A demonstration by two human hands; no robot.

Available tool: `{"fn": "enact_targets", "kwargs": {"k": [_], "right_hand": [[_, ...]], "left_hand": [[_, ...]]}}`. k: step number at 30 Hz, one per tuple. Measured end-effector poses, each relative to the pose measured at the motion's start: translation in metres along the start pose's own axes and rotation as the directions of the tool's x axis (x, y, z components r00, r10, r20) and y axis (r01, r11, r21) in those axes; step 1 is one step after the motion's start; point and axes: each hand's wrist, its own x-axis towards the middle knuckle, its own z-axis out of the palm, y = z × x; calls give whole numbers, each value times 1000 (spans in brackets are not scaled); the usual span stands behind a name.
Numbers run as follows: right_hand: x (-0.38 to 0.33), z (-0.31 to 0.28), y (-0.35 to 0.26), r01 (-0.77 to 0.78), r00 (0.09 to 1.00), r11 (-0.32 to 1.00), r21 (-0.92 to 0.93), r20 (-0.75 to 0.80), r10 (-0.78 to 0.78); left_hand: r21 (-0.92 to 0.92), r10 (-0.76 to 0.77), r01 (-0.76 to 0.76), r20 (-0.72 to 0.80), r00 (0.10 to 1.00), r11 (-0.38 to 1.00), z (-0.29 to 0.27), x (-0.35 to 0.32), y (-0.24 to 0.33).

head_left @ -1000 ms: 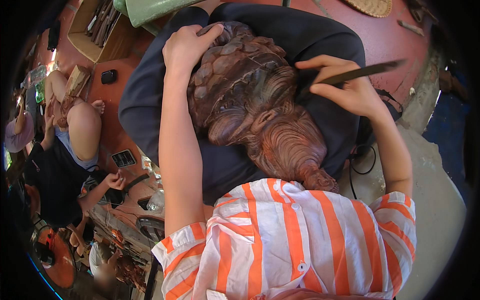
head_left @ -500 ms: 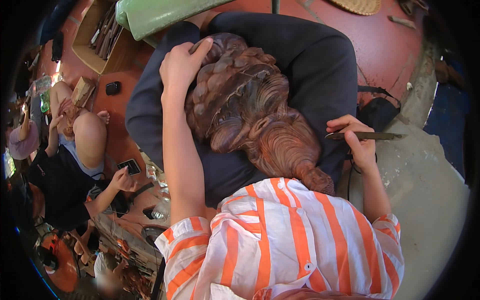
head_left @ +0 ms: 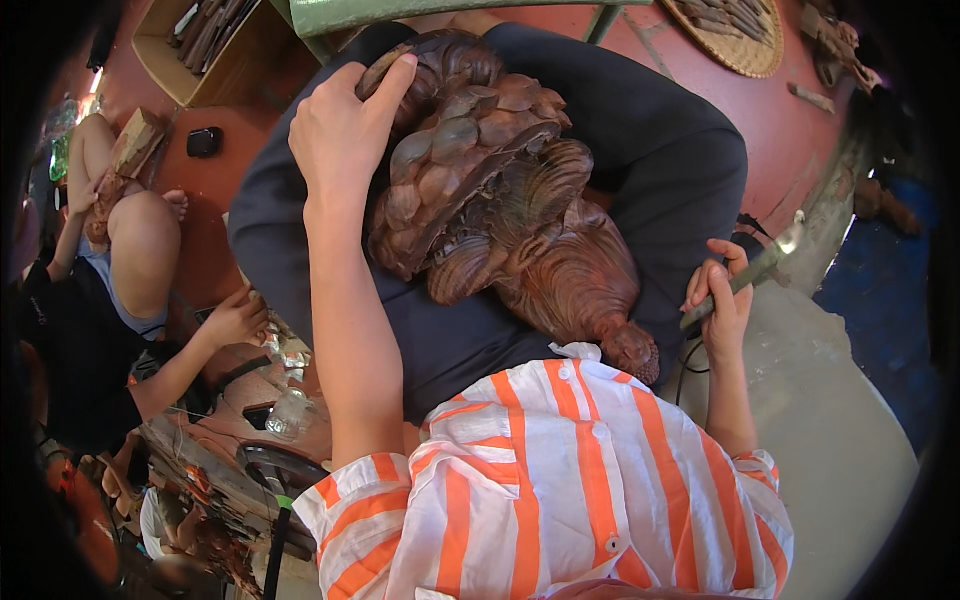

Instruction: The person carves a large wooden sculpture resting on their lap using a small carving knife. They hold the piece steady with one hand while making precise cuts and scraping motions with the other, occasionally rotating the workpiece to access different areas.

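Observation:
Across my lap lies a dark brown carved wooden statue, a figure on a petalled base, its knobbed head toward my shirt. My left hand is closed round the edge of the base at the far left, thumb on top. Off to the right of the statue's head, my right hand grips a thin, flat, chisel-like metal tool between thumb and fingers. The tool slants up to the right, apart from the wood, and its far end is blurred by glare.
A green plastic stool stands just beyond my knees. At left are a cardboard box of tools and a co-worker's hand. A round woven tray holds wooden-looking pieces. Grey stone slab lies right.
My right hand has turned, swinging the tool from nearly level to slanting up. The view has shifted, showing more of the woven tray. My left hand keeps its hold on the base.

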Motion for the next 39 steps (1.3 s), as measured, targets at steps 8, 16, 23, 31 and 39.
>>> {"fn": "enact_targets", "kwargs": {"k": [8, 16, 23, 31, 39], "right_hand": [[13, 7, -12, -82, 996, 963, -256, -38, 75], [14, 8, -16, 88, 994, 968, -233, 78, -71], [18, -1, -39, 84, 991, 958, 274, 75, -108], [38, 28, -61, 462, 887, 878, -127, 47, -460], [66, 68, -72, 335, 942, 921, -198, 37, -335]], "left_hand": [[15, 24, -24, -31, 999, 1000, 4, 5, -1], [45, 26, -24, -51, 998, 999, 7, 7, 1], [73, -50, 46, 45, 998, 996, 2, 8, 2], [10, -81, 82, -97, 992, 997, 1, 4, -7], [106, -163, 175, -114, 980, 979, 3, -14, -3]]}}
